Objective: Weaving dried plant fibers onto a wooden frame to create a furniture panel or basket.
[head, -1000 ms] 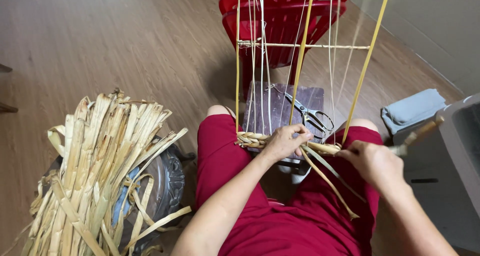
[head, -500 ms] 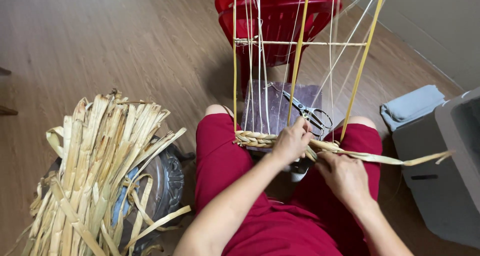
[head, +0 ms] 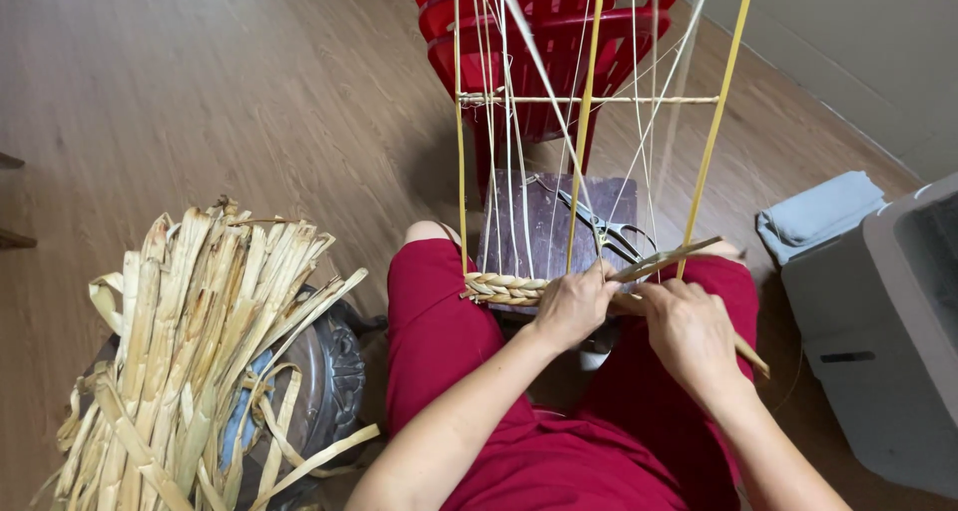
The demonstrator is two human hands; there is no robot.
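My left hand (head: pixel 577 301) is closed on the woven straw braid (head: pixel 504 288) at the bottom of a frame of thin yellow rods and strings (head: pixel 586 122) that stands between my knees. My right hand (head: pixel 691 333) grips a flat dried straw strip (head: pixel 671 259) just right of the left hand; the strip slants up to the right past a rod. Both hands touch at the braid's working end. A pair of scissors (head: pixel 611 234) lies on a small dark wooden stool (head: pixel 544 222) behind the frame.
A big bundle of dried straw strips (head: pixel 195 341) rests on a round dark container (head: pixel 324 381) at my left. Red plastic chairs (head: pixel 544 32) stand stacked ahead. On the right sit a grey plastic box (head: pixel 888 341) and a folded blue cloth (head: pixel 818 212). The floor is wood.
My right hand has moved left and up to the braid, next to the left hand. The strip that stuck out far to the right is now drawn in and slants upward.
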